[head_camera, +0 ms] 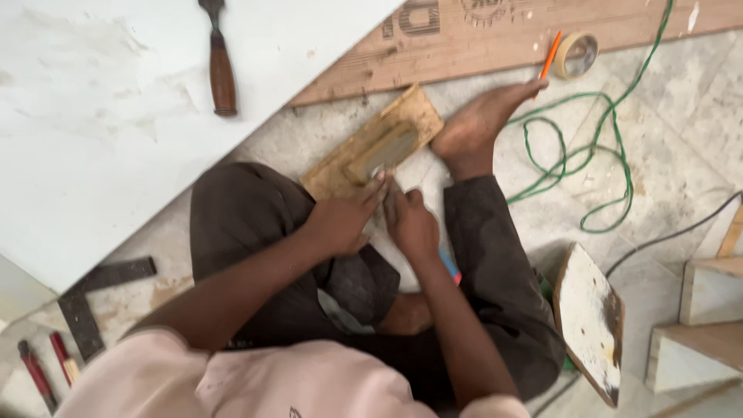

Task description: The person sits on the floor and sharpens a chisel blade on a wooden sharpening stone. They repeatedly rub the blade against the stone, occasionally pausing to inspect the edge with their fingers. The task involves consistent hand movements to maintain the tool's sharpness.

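Wooden block (pixel 371 147) holds an inset grey stone (pixel 385 151); left hand (pixel 340 220) presses fingers flat, right hand (pixel 410 224) curled closed beside.

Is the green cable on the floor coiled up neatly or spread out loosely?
Spread out loosely. The green cable lies in irregular open loops across the floor, beside the person's bare foot, not wound into a tidy coil.

I sit on a pale stone-tile floor (pixel 681 155), dusty and stained. A large white board (pixel 101 116) fills the upper left, with 1 wooden-handled chisel (pixel 220 62) lying on it. A brown plywood sheet (pixel 495 39) runs along the top edge. A green cable (pixel 588 147) loops across the tiles near a roll of tape (pixel 577 54). White-faced wooden offcuts (pixel 696 325) lie at right. Light is even and diffuse.
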